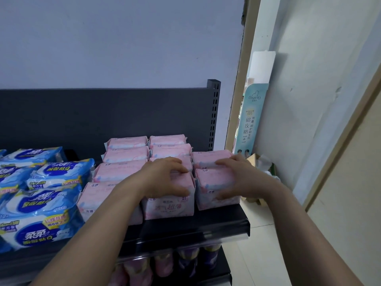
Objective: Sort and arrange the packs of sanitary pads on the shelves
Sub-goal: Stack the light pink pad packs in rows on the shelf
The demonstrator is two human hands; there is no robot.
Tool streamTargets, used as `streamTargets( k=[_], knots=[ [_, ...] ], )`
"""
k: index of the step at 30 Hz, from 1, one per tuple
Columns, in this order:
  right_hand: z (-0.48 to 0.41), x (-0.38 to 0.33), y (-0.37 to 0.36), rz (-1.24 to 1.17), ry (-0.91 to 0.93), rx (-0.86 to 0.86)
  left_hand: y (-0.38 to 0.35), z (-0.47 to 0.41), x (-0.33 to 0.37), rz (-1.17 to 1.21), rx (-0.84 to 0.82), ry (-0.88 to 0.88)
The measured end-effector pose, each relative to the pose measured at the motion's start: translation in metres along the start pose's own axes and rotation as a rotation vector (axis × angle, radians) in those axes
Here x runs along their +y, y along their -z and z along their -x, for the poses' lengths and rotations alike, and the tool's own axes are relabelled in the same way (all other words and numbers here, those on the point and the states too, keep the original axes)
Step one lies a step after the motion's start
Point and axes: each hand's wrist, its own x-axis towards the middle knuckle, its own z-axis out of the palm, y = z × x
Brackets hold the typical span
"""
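Pink packs of sanitary pads stand in three rows on the right part of the dark top shelf (206, 226). My left hand (165, 178) grips the front pack of the middle row (171, 207), fingers over its top and thumb on its front. My right hand (241, 178) grips the front pack of the right row (214, 182), fingers across its top, thumb low on its front. Another pink pack (210, 157) stands right behind it. Blue packs of pads (39, 205) lie stacked on the left of the same shelf.
The shelf's dark back panel (103, 116) rises behind the packs, with a slotted upright (213, 112) at its right end. Purple and pink packs (185, 259) fill the shelf below. A teal display board (249, 120) and cardboard boxes (255, 159) stand by the wall to the right.
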Motion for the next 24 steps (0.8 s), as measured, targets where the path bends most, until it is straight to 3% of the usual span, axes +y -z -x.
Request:
streamTargets(
  k=[7,14,24],
  knots=[
    [-0.007,0.014,0.012,-0.171,-0.006,0.284,-0.004,-0.007,0.013,0.086,0.188,-0.036],
    [-0.039,0.015,0.008,-0.355,-0.159,0.139,-0.012,-0.020,0.023,-0.047,0.084,-0.035],
    [-0.055,0.021,0.015,-0.286,-0.120,0.059,-0.020,-0.025,0.027,0.051,0.150,-0.084]
  ],
)
